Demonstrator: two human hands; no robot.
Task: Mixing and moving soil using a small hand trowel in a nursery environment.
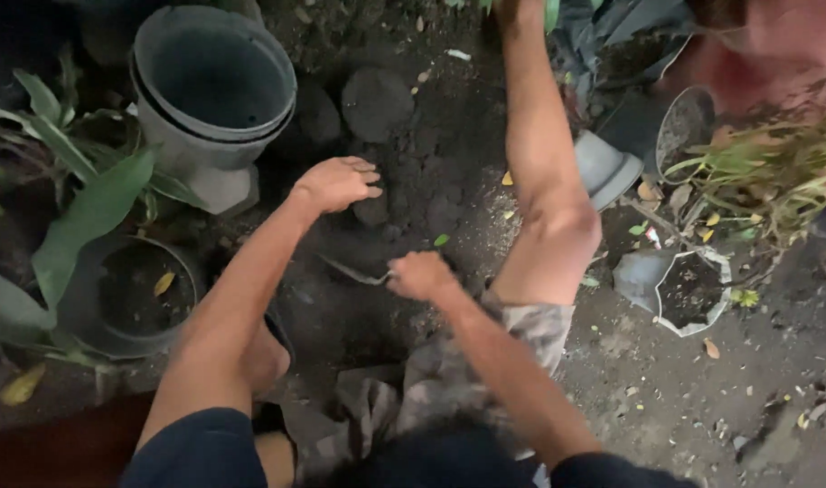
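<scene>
My left hand rests palm down on a clod of dark soil in the middle of a soil heap, fingers spread. My right hand is closed around the handle of a small metal trowel, whose blade points left into the dark earth. My bare right leg stretches up across the heap beside that hand. I am crouched low, with patterned shorts below.
A stack of empty grey plastic pots stands upper left. A dark pot with soil sits at left among green leaves. At right lie a grey dish, a soil-filled white bag and a dry grassy plant.
</scene>
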